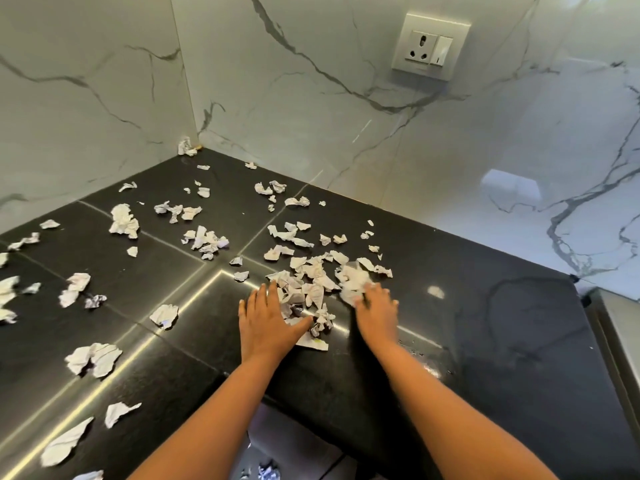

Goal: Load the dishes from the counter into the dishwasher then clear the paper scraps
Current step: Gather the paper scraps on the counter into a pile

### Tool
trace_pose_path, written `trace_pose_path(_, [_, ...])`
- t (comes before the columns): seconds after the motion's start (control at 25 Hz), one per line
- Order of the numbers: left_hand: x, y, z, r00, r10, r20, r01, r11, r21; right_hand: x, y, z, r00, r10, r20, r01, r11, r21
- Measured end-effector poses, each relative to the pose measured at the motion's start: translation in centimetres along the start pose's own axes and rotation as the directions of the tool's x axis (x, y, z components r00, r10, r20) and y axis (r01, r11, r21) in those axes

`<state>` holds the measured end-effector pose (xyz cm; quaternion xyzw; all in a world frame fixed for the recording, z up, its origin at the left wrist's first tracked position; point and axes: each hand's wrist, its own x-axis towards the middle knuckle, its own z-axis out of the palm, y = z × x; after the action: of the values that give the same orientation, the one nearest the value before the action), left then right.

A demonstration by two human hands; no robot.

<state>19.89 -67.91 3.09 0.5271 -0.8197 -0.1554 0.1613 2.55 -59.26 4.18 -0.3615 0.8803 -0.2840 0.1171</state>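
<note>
Torn and crumpled white paper scraps lie all over a black stone counter. A dense pile of scraps sits between my two hands near the counter's front edge. My left hand lies flat on the counter, fingers apart, its thumb against the pile's left side. My right hand is blurred and rests palm down on the pile's right side, fingers over a larger scrap. Neither hand grips anything. No dishes or dishwasher show.
Loose scraps spread to the left, including a crumpled wad and larger pieces. One scrap sits in the back corner. Marble walls enclose the corner, with a wall socket. Scraps lie on the floor below.
</note>
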Motion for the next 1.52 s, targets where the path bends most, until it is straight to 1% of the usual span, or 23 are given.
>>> trace_pose_path(0.08, [0.1, 0.0, 0.0, 1.000, -0.019, -0.010, 0.019, 1.000, 0.005, -1.2, -3.0, 2.1, 0.971, -0.208, 0.120, 0.196, 0.975, 0.105])
trace_pose_path(0.16, [0.2, -0.2, 0.0, 0.998, -0.059, -0.037, 0.057, 0.996, -0.062, -1.4, -4.7, 2.3, 0.950, -0.286, 0.124, 0.240, 0.925, 0.294])
trace_pose_path(0.24, [0.2, -0.2, 0.0, 0.989, -0.120, -0.081, 0.103, 0.978, -0.183, -0.3, -4.7, 1.4, 0.978, -0.209, -0.015, 0.201, 0.914, 0.354])
trace_pose_path(0.32, [0.2, -0.2, 0.0, 0.973, -0.188, -0.135, 0.149, 0.954, -0.261, 0.4, -3.6, 0.6, 0.990, -0.030, -0.138, 0.076, 0.939, 0.337])
trace_pose_path(0.4, [0.4, -0.2, 0.1, 0.956, -0.239, -0.170, 0.180, 0.936, -0.302, -0.1, -3.6, 1.1, 0.992, 0.066, -0.104, -0.031, 0.952, 0.306])
trace_pose_path(0.48, [0.4, -0.2, 0.0, 0.953, -0.249, -0.170, 0.187, 0.931, -0.314, -1.6, -4.8, 3.2, 0.999, 0.004, 0.043, -0.013, 0.980, 0.200])
trace_pose_path(0.6, [0.5, 0.0, -0.3, 0.965, -0.218, -0.143, 0.169, 0.942, -0.290, -1.9, -7.4, 5.8, 0.958, -0.194, 0.209, 0.161, 0.973, 0.165])
trace_pose_path(0.68, [1.2, -0.7, -0.6, 0.976, -0.187, -0.115, 0.166, 0.971, -0.172, -0.7, -8.5, 5.3, 0.933, -0.241, 0.267, 0.176, 0.953, 0.246])
trace_pose_path(0.76, [2.4, -1.9, -1.0, 0.988, -0.147, -0.049, 0.148, 0.989, 0.001, 1.0, -8.1, 3.4, 0.946, -0.255, 0.199, 0.194, 0.939, 0.283])
trace_pose_path(0.84, [3.7, -2.9, -1.4, 0.992, -0.127, 0.017, 0.125, 0.987, 0.106, 4.0, -5.7, 1.2, 0.984, -0.178, 0.020, 0.175, 0.977, 0.121])
trace_pose_path(0.88, [4.3, -3.2, -1.5, 0.993, -0.118, 0.026, 0.114, 0.985, 0.133, 5.9, -4.1, 0.0, 0.995, -0.091, -0.040, 0.092, 0.995, 0.023])
trace_pose_path(0.96, [5.2, -3.4, -1.4, 0.996, -0.082, 0.017, 0.079, 0.984, 0.159, 8.5, -1.5, -1.8, 0.987, 0.155, -0.042, -0.159, 0.982, -0.098])
trace_pose_path(1.0, [5.5, -3.5, -1.2, 0.998, -0.063, 0.008, 0.061, 0.986, 0.152, 8.9, -1.1, -1.8, 0.976, 0.219, -0.002, -0.216, 0.962, -0.168])
trace_pose_path(1.04, [5.8, -3.5, -1.1, 0.999, -0.047, -0.001, 0.046, 0.990, 0.136, 8.7, -1.5, -1.4, 0.981, 0.190, 0.042, -0.175, 0.954, -0.243])
trace_pose_path(1.08, [6.0, -3.6, -1.1, 0.999, -0.039, -0.005, 0.039, 0.992, 0.118, 8.0, -2.4, -0.5, 0.990, 0.091, 0.108, -0.058, 0.958, -0.282])
trace_pose_path(1.12, [6.1, -3.7, -1.0, 0.999, -0.040, -0.011, 0.041, 0.994, 0.098, 6.9, -3.6, 0.8, 0.978, -0.054, 0.199, 0.104, 0.963, -0.250])
trace_pose_path(1.2, [6.3, -3.8, -1.0, 0.997, -0.060, -0.039, 0.061, 0.998, 0.034, 4.5, -6.1, 2.8, 0.888, -0.297, 0.351, 0.338, 0.939, -0.061])
trace_pose_path(1.24, [6.4, -4.0, -1.0, 0.996, -0.072, -0.060, 0.071, 0.997, -0.020, 4.0, -6.9, 3.0, 0.866, -0.360, 0.348, 0.372, 0.928, 0.032])
trace_pose_path(1.28, [6.3, -4.1, -1.0, 0.993, -0.090, -0.081, 0.082, 0.992, -0.094, 4.5, -7.2, 2.6, 0.882, -0.385, 0.272, 0.369, 0.923, 0.109])
trace_pose_path(1.32, [6.4, -4.2, -1.0, 0.988, -0.116, -0.103, 0.097, 0.980, -0.172, 5.8, -6.9, 2.1, 0.916, -0.369, 0.155, 0.352, 0.927, 0.125])
trace_pose_path(1.4, [6.4, -4.2, -0.9, 0.980, -0.148, -0.135, 0.116, 0.968, -0.225, 9.6, -5.1, 0.9, 0.963, -0.266, -0.045, 0.266, 0.964, -0.006])
trace_pose_path(1.44, [6.3, -4.2, -0.9, 0.980, -0.140, -0.144, 0.112, 0.976, -0.189, 11.7, -3.8, 0.0, 0.984, -0.165, -0.066, 0.159, 0.983, -0.092])
trace_pose_path(1.52, [6.4, -4.3, -0.8, 0.983, -0.117, -0.144, 0.101, 0.988, -0.114, 14.8, -1.9, -1.1, 0.999, 0.043, 0.032, -0.035, 0.975, -0.219])
